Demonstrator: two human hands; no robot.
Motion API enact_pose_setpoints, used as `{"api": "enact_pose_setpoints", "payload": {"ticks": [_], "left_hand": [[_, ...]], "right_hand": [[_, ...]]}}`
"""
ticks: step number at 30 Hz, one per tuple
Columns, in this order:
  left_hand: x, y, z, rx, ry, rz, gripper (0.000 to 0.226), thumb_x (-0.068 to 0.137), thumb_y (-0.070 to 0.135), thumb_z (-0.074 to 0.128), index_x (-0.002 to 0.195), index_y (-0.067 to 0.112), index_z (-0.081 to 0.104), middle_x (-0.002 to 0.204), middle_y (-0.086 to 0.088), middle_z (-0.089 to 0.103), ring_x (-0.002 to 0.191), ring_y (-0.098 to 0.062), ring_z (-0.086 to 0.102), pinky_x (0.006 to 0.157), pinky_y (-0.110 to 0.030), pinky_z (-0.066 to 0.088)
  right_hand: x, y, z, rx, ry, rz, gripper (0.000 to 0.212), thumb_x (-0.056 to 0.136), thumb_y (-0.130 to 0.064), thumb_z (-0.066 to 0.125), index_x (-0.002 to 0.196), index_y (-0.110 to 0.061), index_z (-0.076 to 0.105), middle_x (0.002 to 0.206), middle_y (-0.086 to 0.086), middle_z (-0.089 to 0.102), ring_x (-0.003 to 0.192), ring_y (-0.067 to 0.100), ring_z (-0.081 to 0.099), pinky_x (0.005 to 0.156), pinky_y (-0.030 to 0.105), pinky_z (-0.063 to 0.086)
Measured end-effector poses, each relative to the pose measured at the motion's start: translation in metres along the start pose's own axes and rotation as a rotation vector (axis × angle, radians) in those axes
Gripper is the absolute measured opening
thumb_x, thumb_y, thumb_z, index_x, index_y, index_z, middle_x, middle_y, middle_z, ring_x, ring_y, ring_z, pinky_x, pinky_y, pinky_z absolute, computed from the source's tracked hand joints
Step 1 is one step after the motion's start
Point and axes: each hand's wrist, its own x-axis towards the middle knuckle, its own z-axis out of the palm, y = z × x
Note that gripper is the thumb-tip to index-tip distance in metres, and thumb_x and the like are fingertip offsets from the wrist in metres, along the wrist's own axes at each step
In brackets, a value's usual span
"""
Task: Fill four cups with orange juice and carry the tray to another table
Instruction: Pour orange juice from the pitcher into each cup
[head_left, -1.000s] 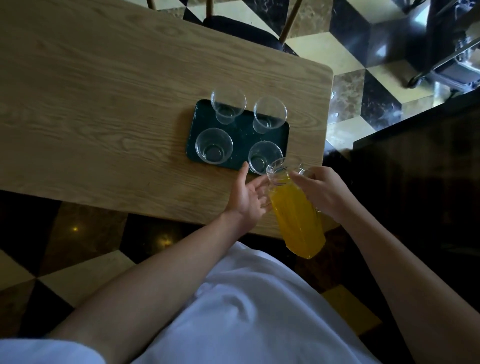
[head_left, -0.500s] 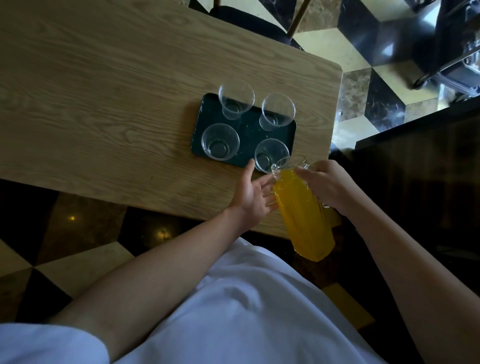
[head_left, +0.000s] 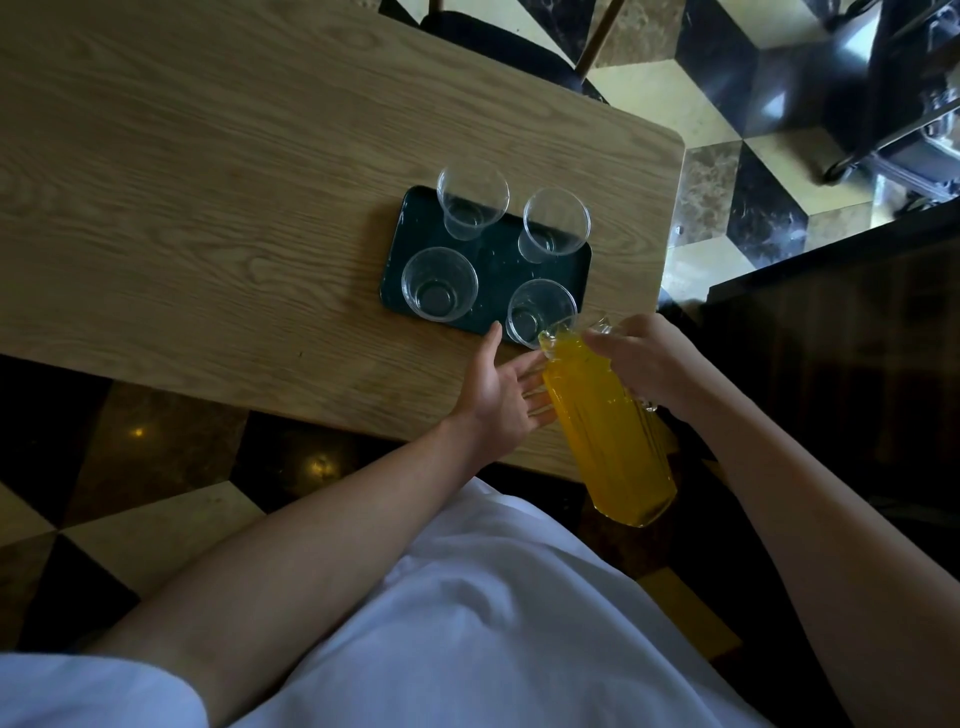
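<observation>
Right hand (head_left: 649, 364) fingers grip tilted juice pitcher (head_left: 608, 431) beside near-right cup (head_left: 540, 312); left hand (head_left: 498, 389) fingers straight against it

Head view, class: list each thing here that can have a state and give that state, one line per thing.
Jug: full of orange juice, tilted, spout over the near right cup.
Near right cup: upright, empty.
Other three cups: upright, empty.
Tray: flat on the table.
Right hand: grips the jug.
Left hand: open beside the jug.
</observation>
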Motion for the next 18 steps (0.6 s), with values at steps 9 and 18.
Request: {"api": "enact_pose_setpoints", "payload": {"ticks": [9,18], "left_hand": [[0.003,-0.001,-0.001,0.005,0.017,0.014,0.079,0.092,0.076,0.041,0.134,0.013,0.065,0.133,-0.013,0.07,0.127,-0.033,0.062,0.11,-0.051,0.045],[0.004,-0.001,-0.002,0.002,0.032,0.012,0.077,0.091,0.076,0.043,0.133,0.016,0.067,0.129,-0.011,0.072,0.126,-0.032,0.063,0.111,-0.051,0.043]], "right_hand": [[0.005,-0.011,-0.003,-0.072,0.011,0.049,0.046,0.095,-0.043,0.06,0.066,-0.009,0.052,0.055,0.005,0.051,0.044,0.017,0.047,0.049,0.026,0.038],[0.005,-0.011,-0.004,-0.055,0.001,0.054,0.043,0.094,-0.044,0.06,0.069,-0.01,0.052,0.058,0.006,0.052,0.046,0.018,0.047,0.051,0.028,0.039]]}}
